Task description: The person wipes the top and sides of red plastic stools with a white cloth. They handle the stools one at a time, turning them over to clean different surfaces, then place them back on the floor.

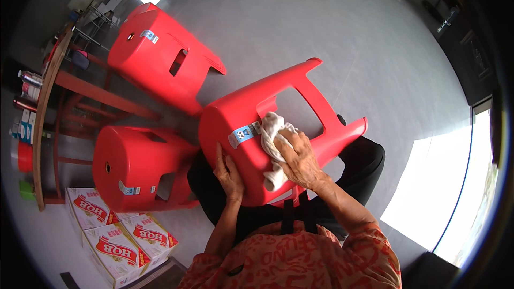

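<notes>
Red plastic stool at centre; off-white cloth upon it. Two red stools at ten and eight o'clock; grey floor.

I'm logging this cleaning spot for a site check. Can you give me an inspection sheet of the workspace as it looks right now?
Surface: grey floor, sunlit patch at right.
Job's things: red plastic stool tipped on its side across the person's lap; white cloth pressed on its seat.
Clutter: two more red stools on the floor at left; printed cartons at lower left.
Hands: left hand steadies the stool's seat edge; right hand holds the cloth against the stool.
Cables: nothing seen.
Surroundings: wooden table with small items at far left; bright doorway at right.
</notes>
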A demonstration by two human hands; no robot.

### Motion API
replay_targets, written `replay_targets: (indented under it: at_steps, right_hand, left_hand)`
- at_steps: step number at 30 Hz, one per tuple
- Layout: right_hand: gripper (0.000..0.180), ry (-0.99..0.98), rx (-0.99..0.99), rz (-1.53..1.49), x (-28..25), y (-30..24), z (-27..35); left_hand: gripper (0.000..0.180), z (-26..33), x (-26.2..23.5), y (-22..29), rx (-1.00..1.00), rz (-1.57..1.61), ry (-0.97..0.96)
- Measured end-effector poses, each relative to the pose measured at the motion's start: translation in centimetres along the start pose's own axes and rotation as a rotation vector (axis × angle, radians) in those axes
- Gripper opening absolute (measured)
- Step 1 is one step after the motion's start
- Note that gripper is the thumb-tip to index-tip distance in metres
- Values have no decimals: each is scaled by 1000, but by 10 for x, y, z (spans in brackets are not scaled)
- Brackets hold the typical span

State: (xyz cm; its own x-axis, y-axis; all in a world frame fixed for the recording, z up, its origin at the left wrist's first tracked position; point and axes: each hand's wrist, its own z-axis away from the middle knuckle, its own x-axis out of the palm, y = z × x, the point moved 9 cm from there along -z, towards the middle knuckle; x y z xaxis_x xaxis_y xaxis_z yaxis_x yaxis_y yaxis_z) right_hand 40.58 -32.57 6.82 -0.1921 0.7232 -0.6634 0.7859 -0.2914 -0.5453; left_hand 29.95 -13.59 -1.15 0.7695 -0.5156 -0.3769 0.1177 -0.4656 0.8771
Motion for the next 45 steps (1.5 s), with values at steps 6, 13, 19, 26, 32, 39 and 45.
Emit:
replay_targets:
  at_steps: [6, 13, 19, 26, 32, 39, 45]
  right_hand:
    - [49, -73, 14, 41, -13, 37, 27]
    - [40, -63, 213, -233, -8, 50, -9]
    - [31, -80, 360, -564, -10, 72, 6]
    - [26, -105, 177, -723, -43, 68, 20]
    - [23, -8, 130, -595, -62, 68, 40]
    - [34, 322, 142, -236, -87, 74, 68]
    - [51, 382, 881, 273, -91, 168, 148]
  left_hand:
    - [45, 3, 9, 16, -37, -13, -61]
    - [48, 4, 14, 4, -68, -58, -80]
    - [43, 15, 2, 45, 88, -291, -197]
    - [44, -71, -14, 20, -73, -135, -193]
    - [56, -106, 35, -9, -361, 72, -799]
    - [54, -99, 59, -41, -600, 272, -798]
    - [56, -103, 59, -32, -506, 141, -786]
